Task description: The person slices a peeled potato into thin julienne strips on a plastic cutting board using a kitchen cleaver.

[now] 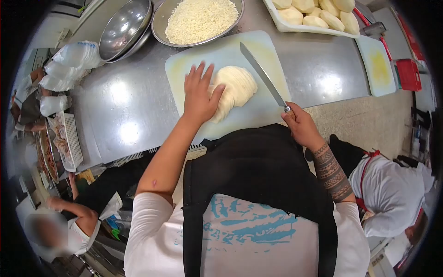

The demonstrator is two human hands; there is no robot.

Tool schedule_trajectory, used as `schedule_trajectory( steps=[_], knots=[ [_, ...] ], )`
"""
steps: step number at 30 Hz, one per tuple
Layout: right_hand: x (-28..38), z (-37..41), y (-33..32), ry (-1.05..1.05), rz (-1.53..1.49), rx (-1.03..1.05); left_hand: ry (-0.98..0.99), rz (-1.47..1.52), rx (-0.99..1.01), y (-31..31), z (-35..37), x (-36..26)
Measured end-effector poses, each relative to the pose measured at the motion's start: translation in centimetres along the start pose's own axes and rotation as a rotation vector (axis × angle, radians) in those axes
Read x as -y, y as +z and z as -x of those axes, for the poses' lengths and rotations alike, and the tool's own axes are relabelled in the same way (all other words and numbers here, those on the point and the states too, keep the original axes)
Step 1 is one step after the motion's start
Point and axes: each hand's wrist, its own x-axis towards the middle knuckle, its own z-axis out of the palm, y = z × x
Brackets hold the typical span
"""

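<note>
Pale thin slices [237,85] lie overlapped in a fanned pile on the light cutting board [265,46]. My left hand [201,94] rests at the left side of the pile, fingers apart, its thumb touching the slices. My right hand [300,123] is closed around the handle of a long knife [264,75] at the board's right edge. The blade points up and to the left, to the right of the slices and apart from them.
Beyond the board stand a bowl of chopped pale bits [200,21], empty metal bowls [124,30] and a white tray of peeled potatoes [318,27]. A second board [376,67] lies at right. Co-workers [392,189] are at both sides.
</note>
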Motion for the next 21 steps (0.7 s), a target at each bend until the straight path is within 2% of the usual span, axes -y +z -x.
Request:
schedule_trajectory(
  steps=[1,4,5,7,9,13,15,17,21],
  knots=[
    [0.0,-0.4,-0.8,-0.008,0.002,0.014,-0.091,-0.014,-0.023,0.6,1.6,0.0],
    [0.2,-1.1,-3.6,-0.023,0.039,0.056,-0.159,-0.054,-0.037,3.4,4.2,-2.1],
    [0.1,-1.5,-4.3,-0.011,0.048,0.078,-0.171,-0.059,-0.041,4.4,4.1,-2.5],
    [-0.5,-2.2,-5.6,-0.008,0.063,0.113,-0.162,-0.159,-0.203,5.9,3.2,-3.2],
    [-1.8,-3.1,-6.3,-0.086,0.02,0.126,-0.162,-0.21,-0.228,6.6,2.1,-3.7],
    [-3.5,-4.7,-7.0,-0.11,-0.063,0.199,-0.128,-0.202,-0.206,7.2,-0.1,-4.4],
    [-3.5,-5.1,-7.6,-0.052,-0.115,0.231,-0.132,-0.207,-0.196,7.0,-0.3,-5.0],
    [-4.0,-5.6,-7.8,-0.055,-0.126,0.25,-0.146,-0.298,-0.07,5.7,-0.2,-5.4],
    [-2.9,-5.7,-8.3,0.027,-0.144,0.314,-0.158,-0.325,-0.026,4.8,1.1,-3.6]
  ],
)
